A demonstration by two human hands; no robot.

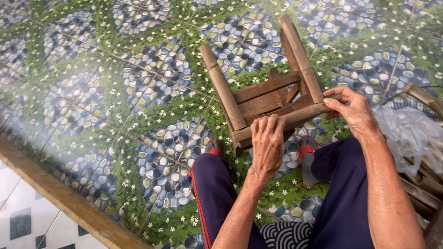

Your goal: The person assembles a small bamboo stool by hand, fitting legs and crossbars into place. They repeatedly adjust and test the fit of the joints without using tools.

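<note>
A: Where does the bamboo stool frame (267,92) sit?

B: Upper centre of the frame, tipped on its side on the patterned tile floor (115,106), two thick legs pointing up and away toward the top edge. Its near rail lies just above the person's knees.

A: And the hands?

B: The left hand (266,145) is in the middle of the frame, fingers curled over the near rail, gripping it. The right hand (351,110), right of centre, pinches the rail's end where it meets the right leg, thumb and fingers closed on the wood.

A: What borders the stool?

B: Below it, red slippers (213,147) and the dark blue trousers (217,193) press close on both sides of the lower rail. At the right edge a crumpled clear plastic sheet (408,131) lies over a stack of bamboo poles (422,184), near the right forearm.

A: Any open room?

B: The whole left half of the frame is bare tile, as far as a wooden threshold strip (64,200) running diagonally across the lower left corner. Tile also shows above the stool legs.
</note>
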